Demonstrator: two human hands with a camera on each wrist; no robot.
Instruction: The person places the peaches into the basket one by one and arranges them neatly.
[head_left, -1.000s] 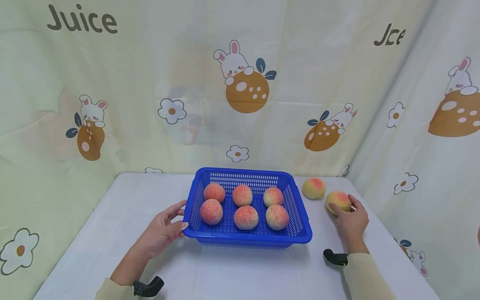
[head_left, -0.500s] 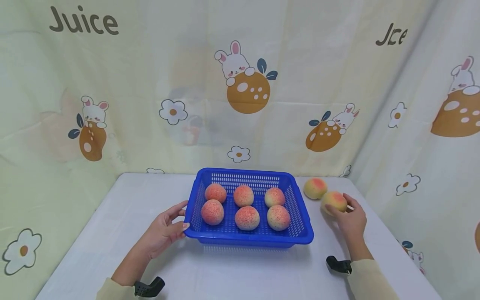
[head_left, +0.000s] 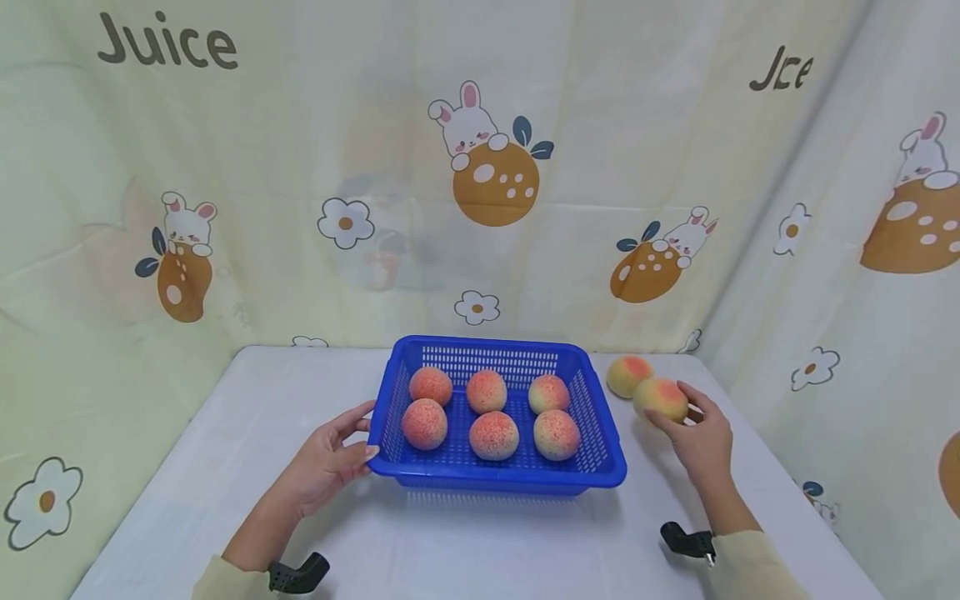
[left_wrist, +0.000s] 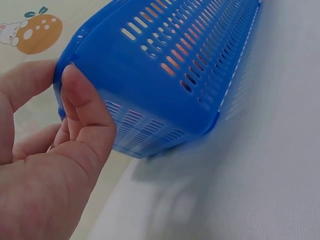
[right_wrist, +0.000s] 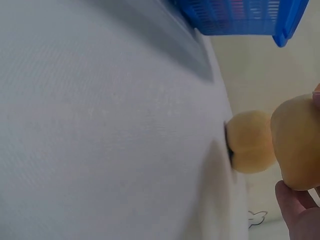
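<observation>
My left hand (head_left: 326, 462) pinches the left rim of a blue plastic basket (head_left: 495, 477); in the left wrist view the thumb (left_wrist: 82, 95) lies against the basket's wall. Several speckled pinkish-red peaches (head_left: 493, 436) sit inside in two rows. Right of the basket, my right hand (head_left: 703, 437) grips a yellow peach (head_left: 660, 401) with a red blush, thumb on the near side and fingers round the far side. In the right wrist view this held peach (right_wrist: 298, 142) appears raised off the table. A second yellow peach (head_left: 630, 377) rests on the table just behind it.
The white-covered table (head_left: 480, 550) carries the basket and the loose peach. A printed curtain (head_left: 300, 133) with rabbits and fruit hangs close behind the table and along its right side. Black wrist cameras (head_left: 298, 575) sit at both cuffs.
My right hand has moved the yellow peach left, toward the other yellow peach and the basket. The left hand and the basket stay where they were.
</observation>
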